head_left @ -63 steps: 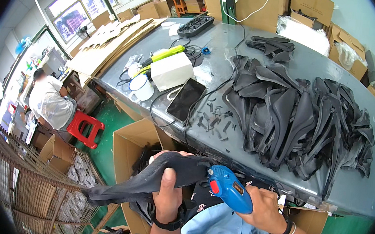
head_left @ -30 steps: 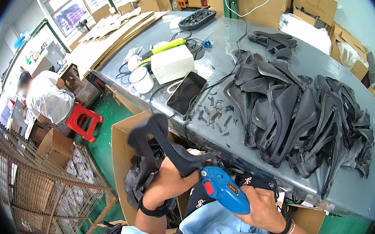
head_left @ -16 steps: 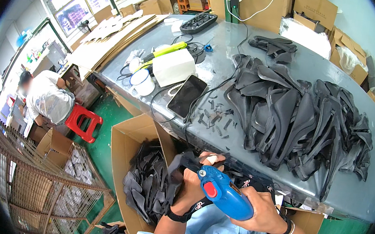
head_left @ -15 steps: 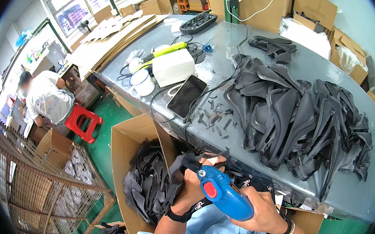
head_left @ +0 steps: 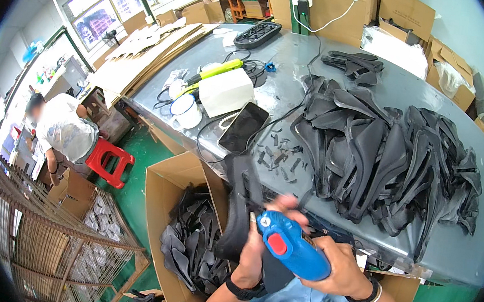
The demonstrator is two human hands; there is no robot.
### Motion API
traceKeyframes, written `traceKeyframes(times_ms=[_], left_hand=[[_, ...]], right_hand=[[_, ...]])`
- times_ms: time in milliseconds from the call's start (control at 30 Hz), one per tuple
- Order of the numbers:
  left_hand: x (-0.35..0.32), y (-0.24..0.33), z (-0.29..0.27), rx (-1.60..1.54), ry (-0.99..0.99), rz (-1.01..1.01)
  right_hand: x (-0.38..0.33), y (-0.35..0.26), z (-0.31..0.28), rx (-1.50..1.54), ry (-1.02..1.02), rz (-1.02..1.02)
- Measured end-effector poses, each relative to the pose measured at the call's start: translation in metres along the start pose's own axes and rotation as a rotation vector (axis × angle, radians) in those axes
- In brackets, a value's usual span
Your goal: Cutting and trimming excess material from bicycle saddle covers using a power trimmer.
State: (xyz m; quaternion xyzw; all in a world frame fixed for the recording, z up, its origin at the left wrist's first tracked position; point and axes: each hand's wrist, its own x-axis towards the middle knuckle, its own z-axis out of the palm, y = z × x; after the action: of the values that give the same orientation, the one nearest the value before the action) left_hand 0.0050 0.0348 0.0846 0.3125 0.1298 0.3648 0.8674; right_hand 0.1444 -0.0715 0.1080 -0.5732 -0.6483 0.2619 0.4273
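Note:
My right hand (head_left: 336,269) is wrapped round a blue handheld power tool (head_left: 301,254) with a red button on its body. The tool's far end sits over my left hand, and its working tip is hidden. In my left hand (head_left: 252,255) is a curved black padded piece (head_left: 237,223), its long part standing up beside the table edge. Some of the left fingers blur behind the tool. On the table just beyond lie small black offcuts (head_left: 279,157). To their right spreads a large heap of similar black shaped pieces (head_left: 370,154).
Left of my hands stands an open cardboard box (head_left: 164,174) of black pieces. A phone (head_left: 244,128), white cup (head_left: 186,110), white box (head_left: 226,93) and cables occupy the table's left. Beyond are a wire rack (head_left: 64,244), a red stool (head_left: 111,162) and a seated person (head_left: 69,128).
My left hand has shifted and turned, and the black piece now stands upright, showing more of its length. The blue tool has moved slightly right. The view has dipped a little.

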Motion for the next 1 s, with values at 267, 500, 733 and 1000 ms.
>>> traceKeyframes(times_ms=[267,500,733,1000], left_hand=[[0.021,0.014,-0.024,0.047,0.440,0.701],[0.007,0.027,-0.010,0.213,0.351,0.654],[-0.001,0.029,-0.019,0.387,0.284,0.548],[-0.007,0.035,-0.009,0.505,0.349,0.480]], right_hand=[[-0.006,-0.004,0.000,-0.089,-0.067,0.001],[-0.007,0.007,0.006,-0.237,0.023,0.066],[-0.004,0.004,0.005,-0.248,0.005,0.065],[-0.005,0.004,0.004,-0.219,0.036,0.001]])
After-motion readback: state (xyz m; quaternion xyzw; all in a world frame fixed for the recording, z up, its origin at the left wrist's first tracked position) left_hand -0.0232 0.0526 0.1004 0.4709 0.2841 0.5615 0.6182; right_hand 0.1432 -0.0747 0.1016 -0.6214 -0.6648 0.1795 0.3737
